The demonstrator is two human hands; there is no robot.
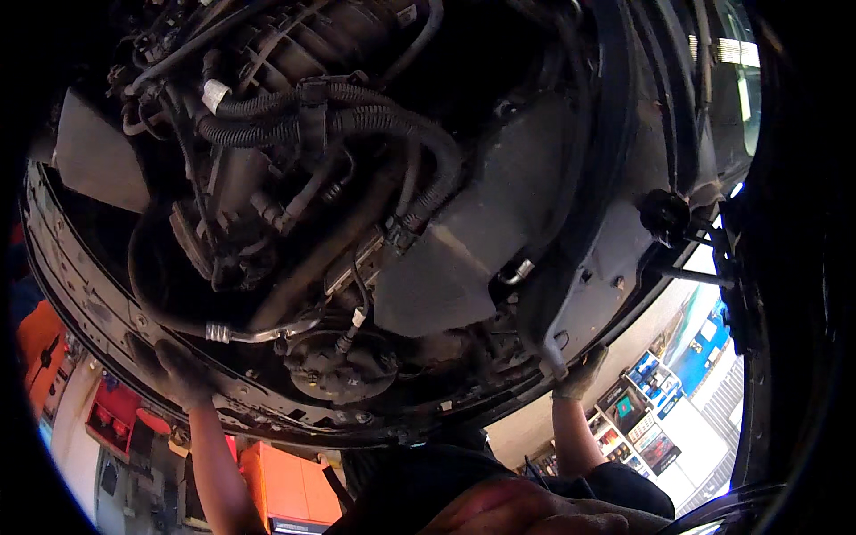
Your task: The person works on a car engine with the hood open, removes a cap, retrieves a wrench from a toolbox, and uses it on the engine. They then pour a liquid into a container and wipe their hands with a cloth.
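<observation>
My left hand, in a dark grey glove, lies on the front edge of a vehicle's engine bay with its fingers stretched out. My right hand, gloved as well, rests at the bay's outer rim beside a dark body panel; its fingers reach up along the rim and are partly in shadow. I see nothing held in either hand. Between the hands sits a round black housing with a connector. A silver-ended pipe runs near my left hand.
Ribbed black hoses cross the engine. A smooth dark cover fills the middle right. A black latch or hinge part stands at the right. Below lie an orange box, a red bin and shelves with boxes.
</observation>
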